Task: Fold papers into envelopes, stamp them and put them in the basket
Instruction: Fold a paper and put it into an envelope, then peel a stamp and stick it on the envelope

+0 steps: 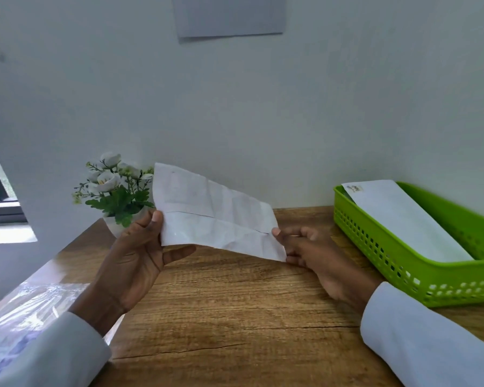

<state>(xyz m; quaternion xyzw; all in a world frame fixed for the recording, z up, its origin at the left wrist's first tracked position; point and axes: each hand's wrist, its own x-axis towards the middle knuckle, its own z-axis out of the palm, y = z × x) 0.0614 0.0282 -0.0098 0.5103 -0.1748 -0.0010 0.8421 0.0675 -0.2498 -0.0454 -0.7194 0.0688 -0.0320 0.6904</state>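
I hold a folded, creased white paper [215,213] up above the wooden table [235,308], its folded flaps facing me. My left hand [140,255] pinches its lower left edge between thumb and fingers. My right hand [310,252] pinches its lower right corner. A green perforated basket [397,261] stands at the right, apart from both hands. A white envelope [403,219] with a small stamp at its far left corner lies inside it.
A white pot of artificial white flowers [115,191] stands at the back left, partly behind the paper. A clear plastic sleeve [31,311] lies along the table's left edge. A wall rises right behind the table, with a window at far left.
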